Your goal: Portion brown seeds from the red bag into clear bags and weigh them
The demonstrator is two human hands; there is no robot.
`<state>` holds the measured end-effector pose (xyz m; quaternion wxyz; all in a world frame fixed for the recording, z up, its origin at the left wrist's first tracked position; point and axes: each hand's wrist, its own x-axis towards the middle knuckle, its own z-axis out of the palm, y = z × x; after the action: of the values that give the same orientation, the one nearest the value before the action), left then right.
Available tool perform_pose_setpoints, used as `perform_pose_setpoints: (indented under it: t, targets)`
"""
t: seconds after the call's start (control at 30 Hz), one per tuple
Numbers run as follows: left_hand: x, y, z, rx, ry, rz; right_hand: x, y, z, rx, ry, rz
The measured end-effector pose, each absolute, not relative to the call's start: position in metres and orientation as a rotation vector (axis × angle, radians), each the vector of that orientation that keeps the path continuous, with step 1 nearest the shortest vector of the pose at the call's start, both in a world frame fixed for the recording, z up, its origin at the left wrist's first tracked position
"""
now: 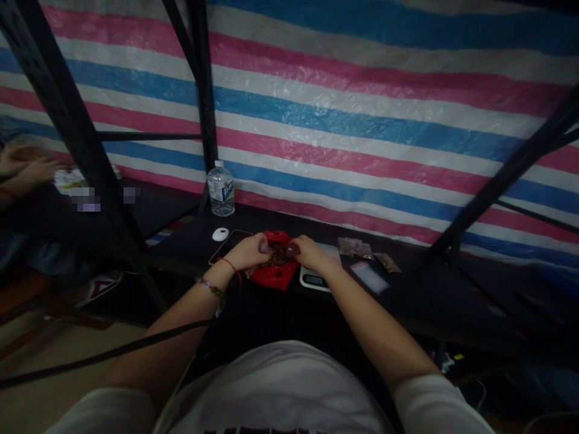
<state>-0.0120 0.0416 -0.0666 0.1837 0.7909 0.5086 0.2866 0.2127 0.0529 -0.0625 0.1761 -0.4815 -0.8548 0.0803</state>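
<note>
Red bag [275, 274]; pink/blue/white striped tarp [362, 120]

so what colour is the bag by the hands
Red; the bag shows best in the head view, between the left hand and right hand.

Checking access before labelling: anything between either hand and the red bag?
Nothing visible. Left hand and right hand are both at the red bag, one on each side; the phone and small packets lie off to the sides.

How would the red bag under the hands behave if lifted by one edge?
The red bag looks thin and crumpled, so likely floppy and light. Its mouth seems open over loose brown contents, so lifting one edge may spill them.
</note>
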Motion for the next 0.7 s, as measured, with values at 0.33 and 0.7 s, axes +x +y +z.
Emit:
perform_pose_setpoints:
  t: [0.33,0.7]
  targets:
    - [-0.002,0.040,-0.076,2.368,1.466,0.555,0.206,0.064,-0.064,-1.431,-2.634,0.075]
    - [-0.001,0.047,-0.081,2.323,1.508,0.537,0.194,0.067,-0.063,-1.115,-2.682,0.485]
